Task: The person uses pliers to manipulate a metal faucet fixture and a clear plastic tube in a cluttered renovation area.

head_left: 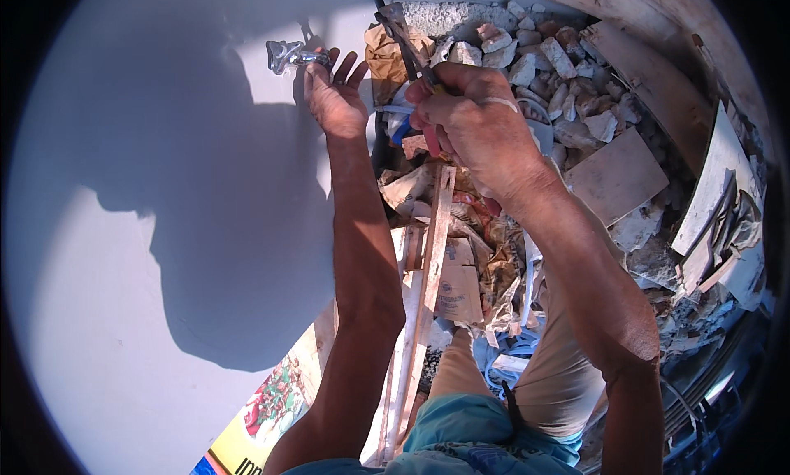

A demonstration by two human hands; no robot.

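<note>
A shiny chrome tap sticks out by the pale wall at the upper left. My left hand is closed on its right end with thumb and finger, the other fingers loosely raised. To the right, my right hand is wrapped round the handles of a pair of pliers. Their dark metal head points up and to the left, apart from the tap. A bit of red handle shows below my fingers; most of the grip is hidden in my palm.
A large pale wall with my shadow fills the left. Broken rubble lies at the upper right, beside a flat tile. Wooden strips and a crumpled cardboard box lie near my legs. A coloured printed panel is at lower left.
</note>
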